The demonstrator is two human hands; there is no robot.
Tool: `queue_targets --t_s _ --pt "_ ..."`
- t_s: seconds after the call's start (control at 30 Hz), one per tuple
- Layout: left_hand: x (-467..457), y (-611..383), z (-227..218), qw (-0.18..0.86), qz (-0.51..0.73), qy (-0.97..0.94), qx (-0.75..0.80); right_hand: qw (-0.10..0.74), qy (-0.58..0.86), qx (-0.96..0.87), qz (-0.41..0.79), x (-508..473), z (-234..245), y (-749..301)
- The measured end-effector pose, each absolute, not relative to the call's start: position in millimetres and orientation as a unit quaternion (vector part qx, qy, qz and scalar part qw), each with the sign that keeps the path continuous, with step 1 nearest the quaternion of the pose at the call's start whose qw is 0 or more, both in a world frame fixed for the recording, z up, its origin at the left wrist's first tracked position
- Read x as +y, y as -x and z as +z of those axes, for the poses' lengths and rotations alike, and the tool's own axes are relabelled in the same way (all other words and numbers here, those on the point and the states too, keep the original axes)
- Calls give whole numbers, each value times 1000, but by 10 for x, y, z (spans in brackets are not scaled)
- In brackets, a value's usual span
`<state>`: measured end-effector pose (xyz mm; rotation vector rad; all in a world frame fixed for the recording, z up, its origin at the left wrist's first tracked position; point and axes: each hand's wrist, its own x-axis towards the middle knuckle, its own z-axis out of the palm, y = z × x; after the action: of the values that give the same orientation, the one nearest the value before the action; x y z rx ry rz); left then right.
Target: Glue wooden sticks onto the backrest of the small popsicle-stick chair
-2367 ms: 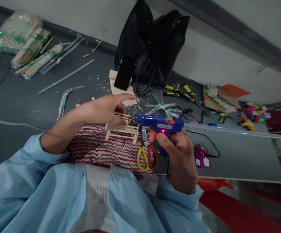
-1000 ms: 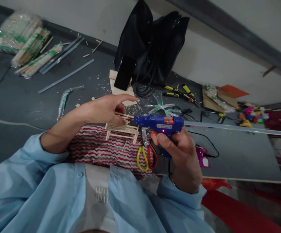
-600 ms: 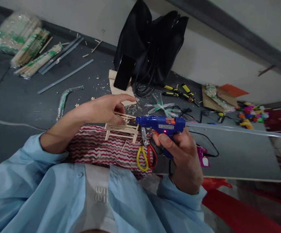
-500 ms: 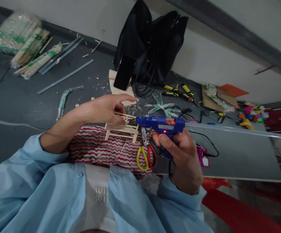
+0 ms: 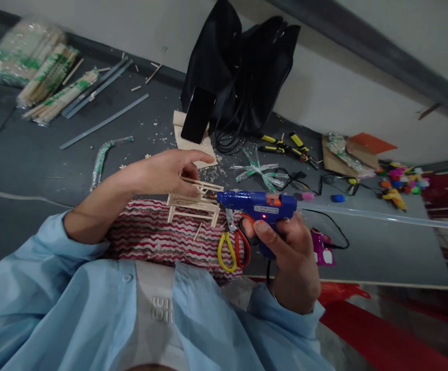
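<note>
My right hand [image 5: 285, 247] grips a blue hot glue gun [image 5: 260, 203] with its red light lit; a long clear glue stick [image 5: 382, 216] trails out of its back to the right. The nozzle touches the right end of a small frame of thin wooden sticks [image 5: 195, 201]. My left hand [image 5: 162, 172] pinches the top sticks of that frame, index finger stretched out above it. The frame stands on a red and white wavy-striped cloth [image 5: 150, 237].
Scissors with yellow and red handles [image 5: 233, 247] lie beside the frame. A black bag [image 5: 243, 72] with a phone [image 5: 197, 116] leaning on it stands behind. Bundles of wooden sticks [image 5: 49, 77] lie far left; pliers [image 5: 285, 147], cardboard and coloured bits far right.
The glue gun has dropped slightly, its nozzle now lower on the frame's right end. My left hand keeps its hold on the top sticks.
</note>
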<state>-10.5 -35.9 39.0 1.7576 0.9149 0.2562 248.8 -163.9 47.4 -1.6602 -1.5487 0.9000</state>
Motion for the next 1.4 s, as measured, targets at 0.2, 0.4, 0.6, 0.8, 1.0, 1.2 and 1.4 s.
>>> queue_targets --t_s 0.2,0.4,0.6,0.8,1.0,1.2,1.4 --pt "-367 115 380 532 114 -744 387 355 643 -582 348 -1727 370 -2451" --pt "-373 115 365 533 118 -746 382 366 643 -574 350 -1735 328 -2435" --pt "-374 108 359 543 121 -740 378 358 644 -583 343 -1725 302 -2461" --pt "-365 110 359 545 119 -741 373 365 648 -570 350 -1746 294 -2448" --pt "-368 107 369 544 118 -741 377 361 643 -578 348 -1719 297 -2461" --pt "-357 105 350 542 116 -744 373 359 649 -579 340 -1726 255 -2472" --pt "-361 106 351 541 117 -744 376 350 639 -585 357 -1721 253 -2487"
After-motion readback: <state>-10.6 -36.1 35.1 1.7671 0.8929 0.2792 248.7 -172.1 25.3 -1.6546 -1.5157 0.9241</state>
